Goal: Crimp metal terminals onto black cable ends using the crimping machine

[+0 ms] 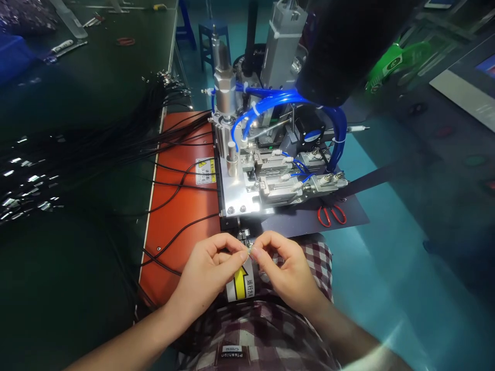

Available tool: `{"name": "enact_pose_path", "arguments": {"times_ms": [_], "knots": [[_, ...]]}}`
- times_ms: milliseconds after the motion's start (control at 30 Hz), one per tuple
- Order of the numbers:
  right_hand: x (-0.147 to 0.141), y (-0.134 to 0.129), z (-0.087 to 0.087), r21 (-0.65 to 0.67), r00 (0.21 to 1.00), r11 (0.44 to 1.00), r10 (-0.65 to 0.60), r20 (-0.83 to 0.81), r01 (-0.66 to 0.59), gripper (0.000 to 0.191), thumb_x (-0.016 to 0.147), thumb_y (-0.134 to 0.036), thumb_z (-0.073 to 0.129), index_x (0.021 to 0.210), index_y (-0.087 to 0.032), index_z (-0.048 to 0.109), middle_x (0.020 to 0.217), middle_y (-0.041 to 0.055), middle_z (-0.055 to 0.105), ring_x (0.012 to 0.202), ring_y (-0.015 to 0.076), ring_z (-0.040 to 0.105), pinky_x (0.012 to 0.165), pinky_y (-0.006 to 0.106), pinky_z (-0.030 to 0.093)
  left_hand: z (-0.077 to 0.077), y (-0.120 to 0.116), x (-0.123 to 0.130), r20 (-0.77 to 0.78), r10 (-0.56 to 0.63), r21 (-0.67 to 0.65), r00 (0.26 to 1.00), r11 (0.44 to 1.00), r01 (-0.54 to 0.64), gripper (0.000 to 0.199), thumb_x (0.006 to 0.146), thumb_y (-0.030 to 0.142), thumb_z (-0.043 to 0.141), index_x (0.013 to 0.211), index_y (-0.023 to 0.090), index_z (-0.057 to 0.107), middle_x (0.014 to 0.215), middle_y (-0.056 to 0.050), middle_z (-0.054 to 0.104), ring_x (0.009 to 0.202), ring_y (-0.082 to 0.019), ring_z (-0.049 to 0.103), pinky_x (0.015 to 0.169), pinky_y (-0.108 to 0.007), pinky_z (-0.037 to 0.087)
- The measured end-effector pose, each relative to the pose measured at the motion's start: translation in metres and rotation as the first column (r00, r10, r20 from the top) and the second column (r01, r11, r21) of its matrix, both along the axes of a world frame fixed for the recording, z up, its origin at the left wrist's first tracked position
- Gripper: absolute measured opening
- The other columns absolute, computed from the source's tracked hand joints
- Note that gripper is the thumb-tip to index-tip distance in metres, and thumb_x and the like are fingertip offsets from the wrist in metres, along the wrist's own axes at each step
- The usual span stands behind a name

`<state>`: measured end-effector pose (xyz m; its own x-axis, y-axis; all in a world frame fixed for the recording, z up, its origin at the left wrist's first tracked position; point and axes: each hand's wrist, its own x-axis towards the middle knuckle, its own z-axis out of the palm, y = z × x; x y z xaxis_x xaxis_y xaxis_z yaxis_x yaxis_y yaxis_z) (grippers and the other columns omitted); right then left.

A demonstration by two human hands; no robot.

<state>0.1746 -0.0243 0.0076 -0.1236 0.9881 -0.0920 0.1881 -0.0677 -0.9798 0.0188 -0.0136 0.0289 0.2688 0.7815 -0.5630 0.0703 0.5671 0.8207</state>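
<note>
My left hand (212,268) and my right hand (288,270) meet at the fingertips just in front of the machine's near edge. Both are closed in a pinch, thumb against forefinger, around something small and shiny that is too tiny to name. A white label with a yellow arrow (240,283) lies just below the fingertips. Beyond them stands a metal machine (240,193) with silver clamps and blue air tubes (278,98). Black cables (181,183) run from its left side across an orange panel (174,278).
Red-handled scissors (331,215) lie on the dark plate right of the machine. Bundled black cables with shiny ends (31,180) cover part of the dark table at left. A thick black tube (340,46) hangs overhead. Blue stools (214,36) stand behind.
</note>
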Motion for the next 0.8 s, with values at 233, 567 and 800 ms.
{"name": "enact_pose_path", "arguments": {"times_ms": [233,567,800], "knots": [[-0.001,-0.003,-0.011,-0.182,0.982,0.983,-0.006,-0.188,-0.029,0.019,0.085,-0.027,0.054,0.07,-0.018,0.05,0.061,-0.004,0.044,0.053,0.0099,0.039,0.05,0.022,0.034,-0.007,0.0,-0.001,-0.157,-0.045,0.34,0.987,0.935,0.097,0.012,0.081,0.025,0.059,0.075,0.016,0.064,0.062,0.004,0.05,0.048,-0.005,0.041,0.043,-0.018,0.032],[0.01,0.027,-0.029,-0.211,0.993,0.978,-0.029,-0.118,0.004,0.021,0.082,-0.032,0.057,0.068,-0.017,0.051,0.061,-0.0025,0.049,0.054,0.0109,0.041,0.051,0.024,0.033,-0.02,0.015,-0.016,-0.551,0.015,0.653,0.834,0.63,0.42,0.019,0.088,0.013,0.047,0.095,0.017,0.064,0.083,-0.002,0.053,0.078,-0.012,0.054,0.07,-0.022,0.043],[0.004,0.031,-0.038,-0.281,0.989,0.96,-0.042,-0.141,0.0,0.024,0.078,-0.038,0.059,0.069,-0.017,0.054,0.061,-0.0019,0.051,0.054,0.0116,0.044,0.052,0.025,0.037,-0.03,0.017,-0.022,-0.631,-0.003,0.622,0.775,0.595,0.509,0.029,0.087,0.012,0.044,0.104,0.022,0.067,0.084,-0.003,0.049,0.073,-0.013,0.055,0.065,-0.024,0.046]]}}
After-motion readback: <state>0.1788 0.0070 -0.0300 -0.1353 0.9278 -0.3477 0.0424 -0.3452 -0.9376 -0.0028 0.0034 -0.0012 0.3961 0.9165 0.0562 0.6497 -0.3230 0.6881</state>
